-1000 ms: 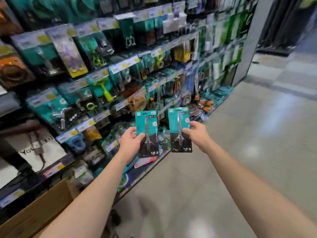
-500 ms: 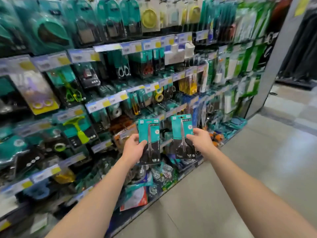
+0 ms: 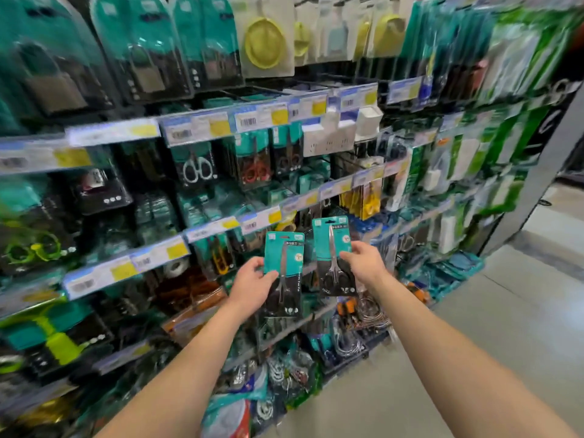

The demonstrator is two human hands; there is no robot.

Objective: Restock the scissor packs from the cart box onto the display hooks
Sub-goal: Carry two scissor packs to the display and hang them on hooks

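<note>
I hold one scissor pack in each hand, upright, in front of the display wall. My left hand (image 3: 252,287) grips the left scissor pack (image 3: 284,263), a teal card with black-handled scissors, by its left edge. My right hand (image 3: 363,263) grips the right scissor pack (image 3: 331,245) by its right edge, a little higher. Both packs hover before the lower rows of hooks, apart from them. Hanging scissor packs (image 3: 252,159) with white, red and dark handles fill hooks higher up. The cart box is out of view.
The display wall is dense with hanging goods: padlocks (image 3: 145,67) at the top left, yellow items (image 3: 264,42) at the top, green-white packs (image 3: 505,147) on the right. Price-tag rails (image 3: 271,116) run across each row. Bagged goods (image 3: 284,374) pile at the bottom. Grey floor (image 3: 474,343) lies to the right.
The view has swung up along the shelves, and the cardboard box at bottom left has left the view. Both hands have risen with their packs, closer to the hooks.
</note>
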